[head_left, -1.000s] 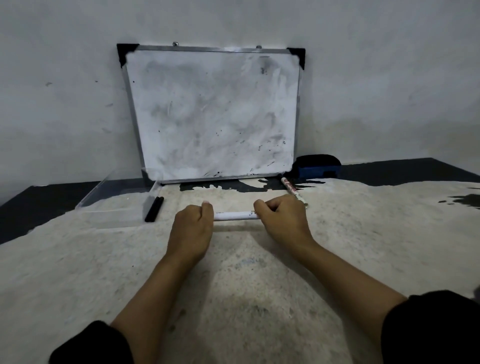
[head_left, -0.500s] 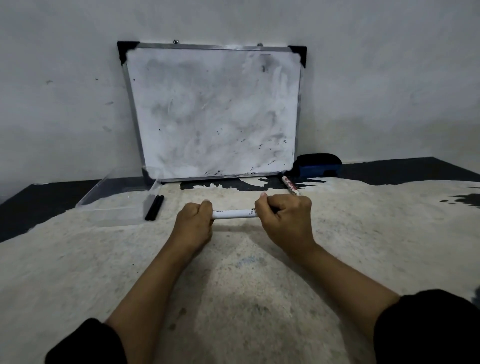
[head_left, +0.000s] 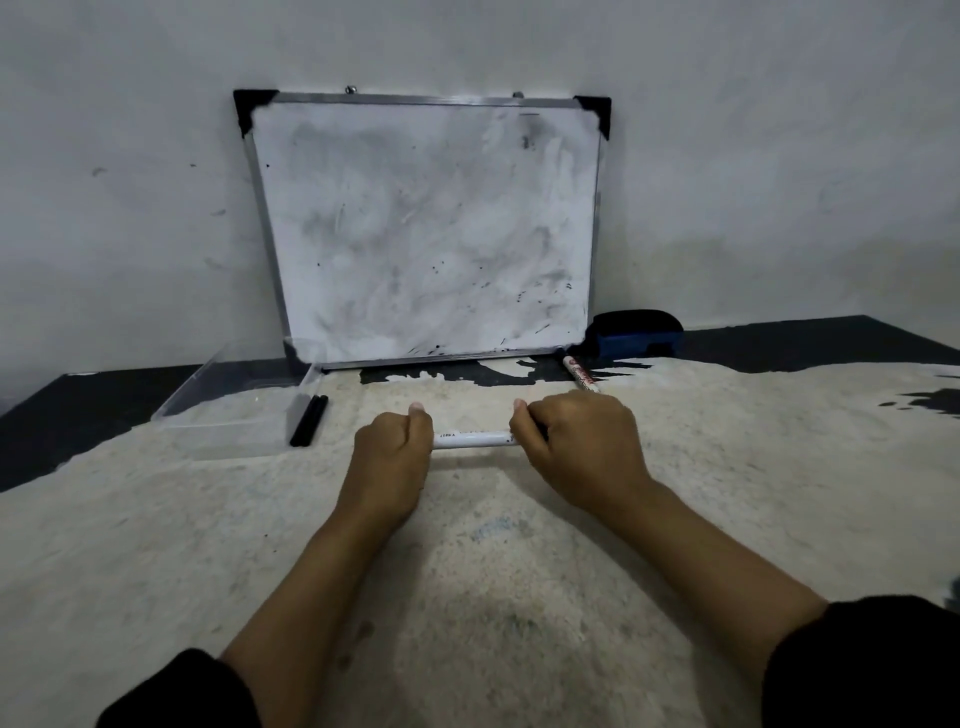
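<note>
Held white marker (head_left: 474, 439) level and crosswise, just above the table (head_left: 519, 597), approx. mid-frame. Gripped its left end w/ left hand (head_left: 392, 457): fingers curled tight round the barrel, thumb tip up on top. Gripped its right end w/ right hand (head_left: 579, 441): fingers likewise wrapped round it, thumb tip on the barrel. Showed only the mid stretch of barrel betw. the two fists. Hid both ends inside the fingers, so couldn't tell cap end from tail end. Turned backs of both hands toward the camera, w/ forearms running down to black sleeves (head_left: 862, 670) at the bottom edge.

Spotted clear plastic tray (head_left: 223, 400) off to the left, past the left hand and well apart from the white marker. Noted two black markers (head_left: 310, 420) side by side at the tray's right wall; couldn't tell thru the clear plastic whether inside or just outside it.

Spotted red-labelled marker (head_left: 582, 375) flat on the table just beyond the right hand, near the lower right corner of the whiteboard (head_left: 426, 228). Found that whiteboard propped vs. the wall (head_left: 779, 182), smeared grey w/ ink residue, black caps on its top corners. Found blue-and-black eraser (head_left: 634, 335) just right of the board's foot, at the wall. Worked over a pale, worn table top w/ black patches along the far edge.
</note>
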